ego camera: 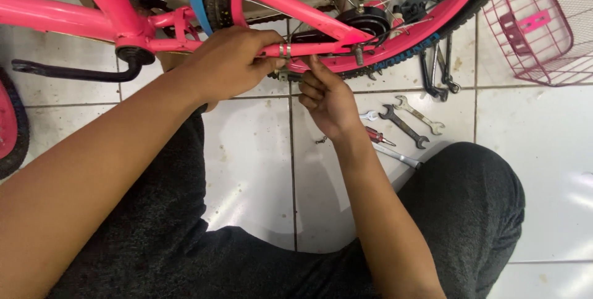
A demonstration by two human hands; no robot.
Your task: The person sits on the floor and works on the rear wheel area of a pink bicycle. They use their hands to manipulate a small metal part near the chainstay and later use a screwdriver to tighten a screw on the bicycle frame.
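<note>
A pink bicycle frame lies across the top of the view, with its rear wheel hub and chain at the right. My left hand grips the lower pink stay, fingers curled over a small metal clamp. My right hand reaches up from below. Its fingertips touch the underside of the same stay, just right of the clamp. Whether it holds a small part I cannot tell.
Open-ended wrenches, a red-handled screwdriver and a silver tool lie on the white tiles right of my right hand. A pink wire basket stands at the top right. A black crank arm sticks out left.
</note>
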